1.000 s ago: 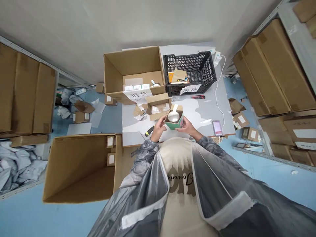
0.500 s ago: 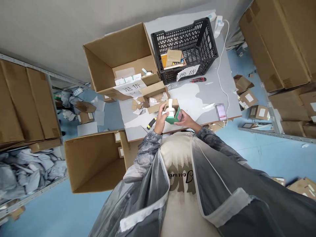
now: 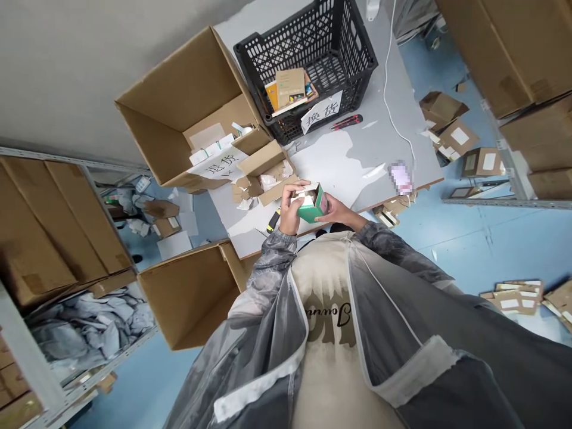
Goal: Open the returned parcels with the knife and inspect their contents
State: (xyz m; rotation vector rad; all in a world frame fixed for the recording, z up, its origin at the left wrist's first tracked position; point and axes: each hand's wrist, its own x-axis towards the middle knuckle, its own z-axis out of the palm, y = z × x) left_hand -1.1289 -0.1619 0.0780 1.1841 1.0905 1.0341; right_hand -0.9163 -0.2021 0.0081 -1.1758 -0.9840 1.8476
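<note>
Left to right, against the frames of one second and half a second earlier: the view has turned, so the open carton [image 3: 179, 89] and the black crate [image 3: 357, 95] now lie higher, further left and more slanted. The small opened cardboard box [image 3: 277, 192] and the yellow-black tool [image 3: 273, 221] remain on the table [image 3: 378, 131], just beyond and just beside the left hand [image 3: 291, 210]. That hand, lower on the box side a second ago, now has its fingers over the left upper edge, bent and gripping, thumb on the near side. The green box [image 3: 311, 213] is held between both hands, above the near edge of the table. The right hand [image 3: 338, 213] grips its right side with curled fingers, much as before.

Appearance of green box: small, squarish, green outside; a pinkish patch on the right face; mouth upward, slightly tilted. White material shows at the mouth near the left thumb. The round pale item and strap, plain one second earlier, can no longer be made out.
</note>
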